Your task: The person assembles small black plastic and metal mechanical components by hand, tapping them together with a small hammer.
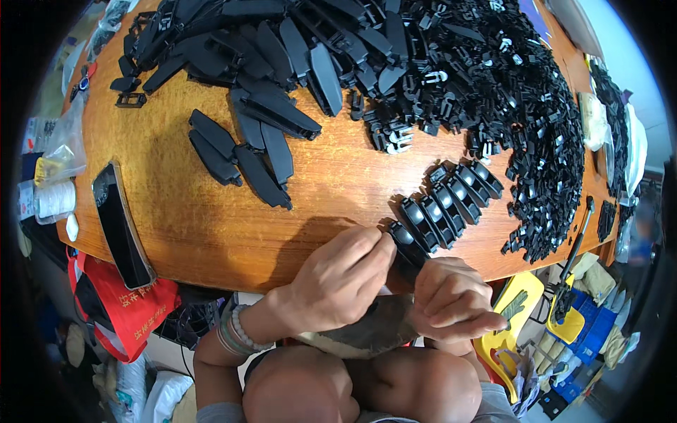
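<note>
Crowding wooden table (190, 243): black parts (444, 211) | left hand (345, 278), right hand (453, 297) curled, grip unclear | red bag (141, 314) at edge

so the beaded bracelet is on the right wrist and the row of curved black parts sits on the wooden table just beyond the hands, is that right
Not quite: the head view shows the beaded bracelet on the left wrist. The row of curved black parts does sit on the wooden table just beyond the hands.
</note>
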### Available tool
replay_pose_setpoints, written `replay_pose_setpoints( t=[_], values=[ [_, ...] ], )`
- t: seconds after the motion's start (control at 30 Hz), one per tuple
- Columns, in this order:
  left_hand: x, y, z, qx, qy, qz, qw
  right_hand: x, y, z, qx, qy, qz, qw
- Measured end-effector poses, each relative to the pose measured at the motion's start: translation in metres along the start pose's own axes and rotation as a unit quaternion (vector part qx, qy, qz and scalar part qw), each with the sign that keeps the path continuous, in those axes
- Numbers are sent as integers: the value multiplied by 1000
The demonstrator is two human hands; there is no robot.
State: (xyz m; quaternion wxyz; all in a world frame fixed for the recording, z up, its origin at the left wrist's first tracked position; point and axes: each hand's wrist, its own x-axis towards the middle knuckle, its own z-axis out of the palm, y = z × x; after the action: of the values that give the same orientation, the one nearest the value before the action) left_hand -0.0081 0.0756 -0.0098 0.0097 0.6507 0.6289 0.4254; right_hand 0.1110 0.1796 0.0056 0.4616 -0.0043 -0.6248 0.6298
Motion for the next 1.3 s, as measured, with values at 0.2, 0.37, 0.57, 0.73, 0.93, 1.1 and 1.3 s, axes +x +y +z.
replay_pose_setpoints(
  t=[0.2, 0.37, 0.57, 0.73, 0.93, 1.1, 1.3],
  values=[
    [-1, -6, 4, 21, -5, 64, 998, 1, -1, 9, 25, 56, 37, 997],
    [-2, -2, -3, -27, -16, 4, 999, 4, -1, 15, -45, 18, 57, 997],
    [-4, -3, 0, -23, -11, 19, 999, 0, -3, 7, 27, 112, 61, 991],
    [-4, -6, 4, -22, 9, 32, 999, 1, 1, 8, 45, 121, 40, 991],
    [-5, -5, 3, -6, 8, 45, 999, 3, 0, 10, 28, 58, 31, 997],
    [-4, -3, 1, -1, -17, 20, 1000, -1, 1, 9, 22, 76, 28, 996],
    [-1, 2, 0, -29, -16, 4, 999, 10, -1, -3, 35, 133, 17, 990]
  ],
)
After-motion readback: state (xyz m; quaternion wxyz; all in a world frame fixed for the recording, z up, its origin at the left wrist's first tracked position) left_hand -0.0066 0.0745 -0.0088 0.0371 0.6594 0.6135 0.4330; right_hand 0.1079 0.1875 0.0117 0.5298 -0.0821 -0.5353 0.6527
